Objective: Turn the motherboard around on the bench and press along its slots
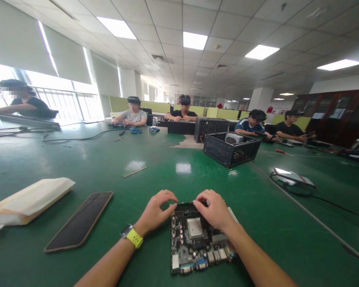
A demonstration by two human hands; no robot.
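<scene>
A motherboard (194, 251) lies flat on the green table, its ports toward me and a square silver processor (195, 228) showing near its middle. At the board's far left corner is my left hand (157, 211), with thumb and fingers curved toward a dark strip (185, 206) along the far edge. My right hand (214, 209) reaches over the far right part of the board, its thumb and fingertips at the other end of that strip. Both hands appear to pinch the strip's ends.
A phone (80, 221) and a paper packet (31, 199) lie to the left. Farther back stands an open computer case (231, 149). A cabled device (293, 179) is on the right. Several people sit around the table.
</scene>
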